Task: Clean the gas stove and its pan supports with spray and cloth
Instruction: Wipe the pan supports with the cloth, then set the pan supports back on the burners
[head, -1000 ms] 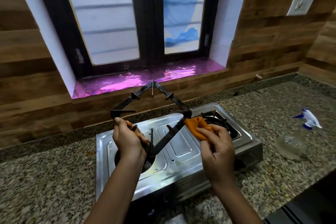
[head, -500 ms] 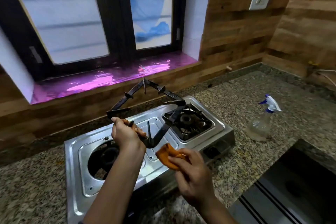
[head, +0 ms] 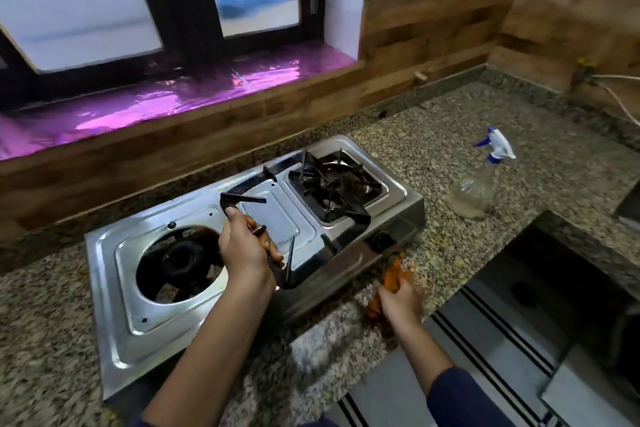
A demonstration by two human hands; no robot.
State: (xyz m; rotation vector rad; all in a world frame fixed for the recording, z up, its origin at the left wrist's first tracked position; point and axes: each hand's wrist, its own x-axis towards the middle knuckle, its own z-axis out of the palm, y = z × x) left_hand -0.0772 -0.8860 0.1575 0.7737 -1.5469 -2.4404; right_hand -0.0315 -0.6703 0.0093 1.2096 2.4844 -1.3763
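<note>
A steel two-burner gas stove (head: 114,302) sits on the granite counter. My left hand (head: 244,248) grips a black pan support (head: 349,217), held low and tilted over the stove's middle, reaching toward the right burner. A second pan support (head: 332,184) sits on the right burner. The left burner (head: 180,262) is bare. My right hand (head: 401,302) holds a crumpled orange cloth (head: 394,276) down at the counter, just off the stove's front right corner. A clear spray bottle (head: 476,191) with a white and blue trigger stands to the right of the stove.
The granite counter (head: 398,146) runs on to the right, where a sunken dark sink (head: 540,291) begins. A wooden wall and a window sill with purple foil (head: 156,107) lie behind the stove. A white cable (head: 620,100) hangs at the far right.
The pan support has come down from upright to low over the stove. My right hand has dropped with the cloth from the support to the counter by the stove's front corner. The view has swung right.
</note>
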